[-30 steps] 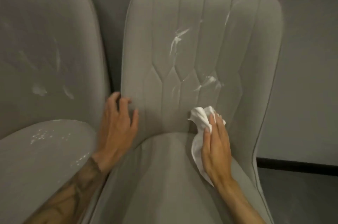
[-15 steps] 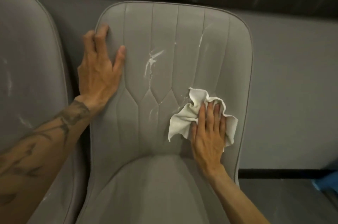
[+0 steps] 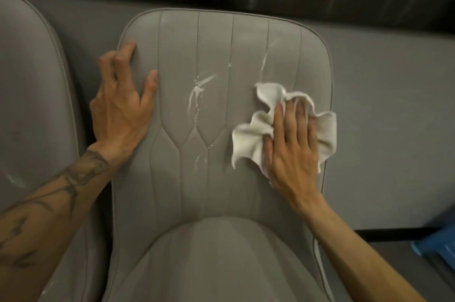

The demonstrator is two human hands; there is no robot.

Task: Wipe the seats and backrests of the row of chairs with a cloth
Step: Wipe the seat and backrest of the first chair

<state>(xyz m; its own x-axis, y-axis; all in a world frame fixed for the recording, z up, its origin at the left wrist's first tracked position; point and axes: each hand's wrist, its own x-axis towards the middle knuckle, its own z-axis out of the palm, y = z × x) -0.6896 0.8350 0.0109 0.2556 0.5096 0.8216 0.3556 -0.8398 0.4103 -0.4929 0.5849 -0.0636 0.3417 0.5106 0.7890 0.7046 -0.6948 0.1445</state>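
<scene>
A grey padded chair fills the middle of the view, with its stitched backrest [image 3: 211,178] upright and its seat [image 3: 221,264] below. White smears [image 3: 197,92] run down the backrest's centre, and a thin streak [image 3: 264,60] sits higher to the right. My right hand [image 3: 290,146] lies flat on a crumpled white cloth [image 3: 253,136], pressing it against the right side of the backrest. My left hand [image 3: 123,104] grips the backrest's upper left edge, fingers curled round it.
A second grey chair [image 3: 29,104] stands close on the left, with faint white marks low down. A grey wall [image 3: 394,129] with a dark strip above runs behind. A blue object [image 3: 438,247] lies on the floor at the right edge.
My right hand has slid the cloth up from the bottom of the backrest to its middle right. My left hand moved from the chair's lower left side up to the upper left edge.
</scene>
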